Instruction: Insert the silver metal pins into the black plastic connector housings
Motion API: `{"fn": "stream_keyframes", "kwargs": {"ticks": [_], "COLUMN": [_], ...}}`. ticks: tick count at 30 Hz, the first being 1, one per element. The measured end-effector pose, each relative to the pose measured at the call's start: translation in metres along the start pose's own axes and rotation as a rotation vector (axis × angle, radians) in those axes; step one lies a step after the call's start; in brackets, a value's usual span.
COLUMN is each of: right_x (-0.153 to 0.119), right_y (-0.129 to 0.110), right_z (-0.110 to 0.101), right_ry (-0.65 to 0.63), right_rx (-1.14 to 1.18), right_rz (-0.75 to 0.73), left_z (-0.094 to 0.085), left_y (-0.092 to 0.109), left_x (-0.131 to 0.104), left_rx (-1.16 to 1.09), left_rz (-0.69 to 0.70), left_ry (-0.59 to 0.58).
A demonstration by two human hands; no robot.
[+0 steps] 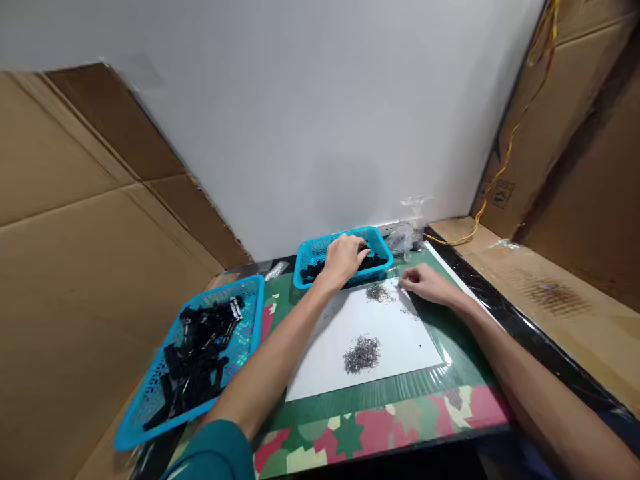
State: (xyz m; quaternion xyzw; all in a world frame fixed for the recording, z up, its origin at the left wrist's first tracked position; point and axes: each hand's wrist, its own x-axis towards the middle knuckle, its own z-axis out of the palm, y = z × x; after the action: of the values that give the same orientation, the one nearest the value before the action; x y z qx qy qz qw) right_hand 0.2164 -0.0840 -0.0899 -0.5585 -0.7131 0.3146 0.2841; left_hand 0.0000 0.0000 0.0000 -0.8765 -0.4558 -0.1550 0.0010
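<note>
Picking's looking like the step, head view: L hand (345,259) is resting in the far blue basket (318,248) by the far edge of the tabletop (465,333), curled over black parts (374,261); can't tell if gripping. R hand (425,283) is showing pinched at the far-right corner of the paper (320,367), nr metal pcs (379,293); contents unclear. Next move's prob. needing a fine pinch.

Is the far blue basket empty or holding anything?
Not empty: black pieces show in the far blue basket, on both sides of the left hand.
</note>
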Motion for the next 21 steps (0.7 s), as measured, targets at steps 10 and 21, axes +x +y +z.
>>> {"fn": "stream_keyframes", "kwargs": {"ticks": [10,21], "right_x": [-0.002,-0.009], "right_y": [-0.004,0.000], "right_z": [0.001,-0.006], "right_ry": [-0.109,-0.181], "right_rx": [0.037,0.065], "right_rz": [-0.027,-0.069], "left_z": [0.011,-0.048], "left_y": [0.010,-0.017], "left_x": [0.002,-0.095], "left_rx": [-0.123,-0.306], "left_rz": [0.085,-0.112], "left_ry": [-0.097,0.214]}}
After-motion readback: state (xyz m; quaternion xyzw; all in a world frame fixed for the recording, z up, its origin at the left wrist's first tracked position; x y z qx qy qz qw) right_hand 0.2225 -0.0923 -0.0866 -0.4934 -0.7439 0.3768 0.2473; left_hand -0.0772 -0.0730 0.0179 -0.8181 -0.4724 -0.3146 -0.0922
